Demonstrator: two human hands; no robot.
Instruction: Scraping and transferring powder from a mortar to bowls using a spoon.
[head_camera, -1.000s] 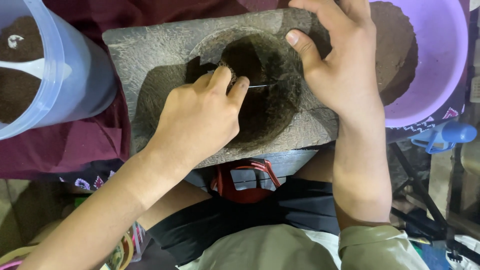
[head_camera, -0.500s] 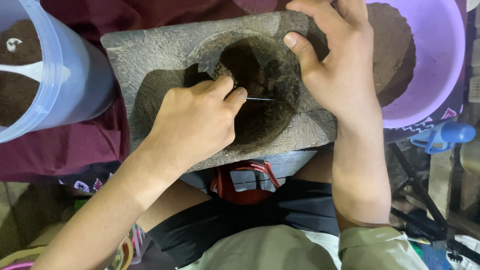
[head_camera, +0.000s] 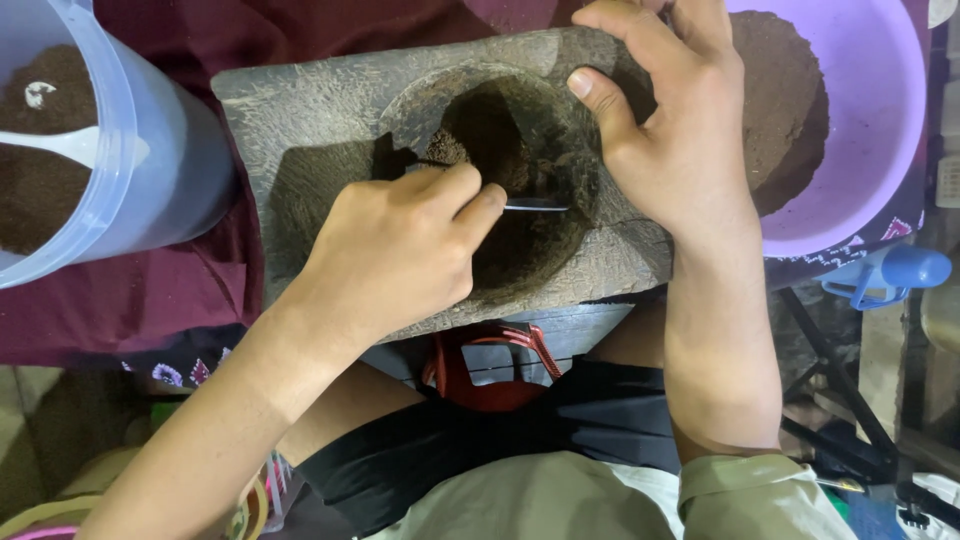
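A grey wooden block (head_camera: 320, 110) with a round hollow (head_camera: 520, 170) lies in front of me, and dark brown powder sits in the hollow. My left hand (head_camera: 395, 255) is shut on a thin metal tool (head_camera: 535, 205) whose tip reaches into the hollow. My right hand (head_camera: 675, 130) rests on the block's right side, thumb hooked over the hollow's rim, fingers spread over the far edge.
A purple basin (head_camera: 860, 120) holding a mound of brown powder stands at the right. A clear blue-tinted tub (head_camera: 120, 170) with dark powder and a white scoop stands at the left on a maroon cloth (head_camera: 150, 300). A red stool (head_camera: 490, 365) shows below the block.
My left hand has shifted slightly left and down, drawing the metal tool across the hollow. My right hand stays on the block.
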